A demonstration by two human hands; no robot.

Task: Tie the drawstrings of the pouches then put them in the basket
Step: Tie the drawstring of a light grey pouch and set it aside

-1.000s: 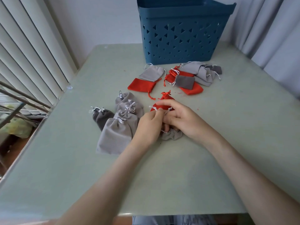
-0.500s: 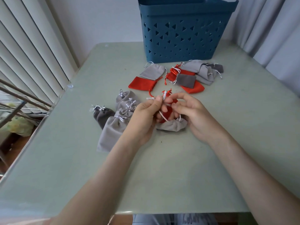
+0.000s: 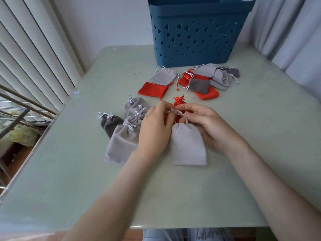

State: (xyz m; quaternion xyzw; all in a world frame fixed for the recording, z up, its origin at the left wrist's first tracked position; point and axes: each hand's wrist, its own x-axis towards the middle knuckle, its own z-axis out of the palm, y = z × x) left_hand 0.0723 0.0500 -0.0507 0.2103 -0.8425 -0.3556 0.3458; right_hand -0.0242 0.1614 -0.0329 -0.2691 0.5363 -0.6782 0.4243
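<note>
A: What is seen toward the left edge of the table [image 3: 69,171]?

B: A cluster of cinched pouches is laid there: two dark grey ones [image 3: 109,122] farthest left, then light grey ones [image 3: 121,145] overlapped in a row, their white cords knotted at the necks.

A: And at the middle?

B: A light grey pouch [image 3: 188,145] is laid flat between the two hands, neck pointing to the far edge. Its white cord [image 3: 175,112] is pinched by the fingertips of both hands just above the neck. The left hand [image 3: 155,131] is closed on one end of the cord and partly covers the tied row. The right hand [image 3: 206,126] is closed on the other end, its palm rested beside the pouch. A small red pouch [image 3: 178,103], neck gathered, is seen just behind the fingers.

A: Farther back?

B: A red pouch under a grey one [image 3: 156,84] is placed left of centre; a loose heap of red and grey pouches [image 3: 208,80] is spread to its right, cords loose.

A: And the basket?

B: The blue basket [image 3: 196,37] is stood at the far edge, right of centre, apart from the held pouch. Its inside is not shown.
</note>
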